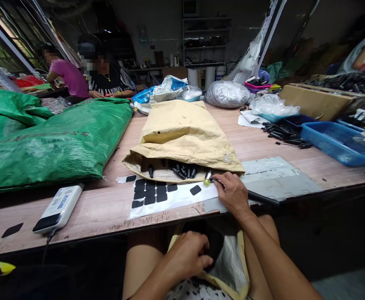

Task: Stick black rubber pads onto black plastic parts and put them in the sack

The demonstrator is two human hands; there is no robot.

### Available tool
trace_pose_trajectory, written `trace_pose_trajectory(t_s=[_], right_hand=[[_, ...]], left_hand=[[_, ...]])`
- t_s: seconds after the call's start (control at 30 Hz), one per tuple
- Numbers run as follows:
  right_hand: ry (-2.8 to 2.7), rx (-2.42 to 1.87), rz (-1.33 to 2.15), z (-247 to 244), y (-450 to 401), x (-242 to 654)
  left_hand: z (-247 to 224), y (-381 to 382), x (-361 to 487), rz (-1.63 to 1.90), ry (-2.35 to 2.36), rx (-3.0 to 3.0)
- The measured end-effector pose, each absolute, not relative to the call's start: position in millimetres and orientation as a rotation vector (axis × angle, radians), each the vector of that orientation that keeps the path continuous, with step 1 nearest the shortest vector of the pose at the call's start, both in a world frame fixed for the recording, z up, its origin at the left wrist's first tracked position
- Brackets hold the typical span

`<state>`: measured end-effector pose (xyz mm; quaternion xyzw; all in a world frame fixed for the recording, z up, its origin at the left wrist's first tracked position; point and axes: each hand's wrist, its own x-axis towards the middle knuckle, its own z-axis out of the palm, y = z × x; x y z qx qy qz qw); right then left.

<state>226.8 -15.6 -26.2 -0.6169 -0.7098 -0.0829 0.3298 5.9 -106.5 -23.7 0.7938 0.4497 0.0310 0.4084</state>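
Note:
My right hand [233, 193] is closed round the handle of a small hammer [265, 199] at the table's front edge. Its head, metal with a yellowish end, points left by the bag mouth. My left hand [187, 255] hovers over an open yellow-edged bag [243, 260] on my lap, thumb and forefinger apart; its other fingertips are partly hidden. On the table lies a yellow woven bag [185, 131], its mouth facing me, with several black tapered parts [184, 170] inside. Before it is a white backing sheet [177, 200] bearing black rounded-square stickers [150, 192].
A bulky green sack [60, 141] fills the left side, near a white power bank [59, 208] with a cable. Right are a grey board [282, 177], loose black parts [286, 133] and a blue tray [338, 143]. Two people [107, 79] sit beyond the table.

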Motion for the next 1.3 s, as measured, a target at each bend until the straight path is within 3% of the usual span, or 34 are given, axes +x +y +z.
trace_pose_trajectory(t_s=[0.1,0.2,0.27,0.33,0.43,0.5,0.8,0.97,1.3], right_hand=[[-1.855,-1.610,-0.224,-27,-15,227],[-1.849,-1.611,-0.217,-27,-15,227],[-1.846,-1.610,-0.210,-26,-15,227],[-1.847,-1.609,-0.207,-25,-15,227],[-1.852,-1.613,-0.195,-24,-15,227],[-1.858,-1.614,-0.181,-23,-15,227],[-1.860,-1.607,-0.174,-22,-17,226],[-1.857,-1.622,-0.175,-23,-16,226],[-1.874,-1.601,-0.195,-25,-15,228]], left_hand=[[23,-68,-11,0.356,1.222,1.892],[53,-9,-42,0.687,1.758,2.006],[58,28,-65,0.745,1.973,2.016],[55,56,-84,0.536,2.102,2.176],[45,77,-97,0.158,2.044,2.312],[40,80,-99,0.114,1.987,2.332],[44,39,-69,0.740,1.541,2.371],[33,-2,-22,0.609,1.223,2.432],[5,-5,-29,0.759,1.287,2.225]])
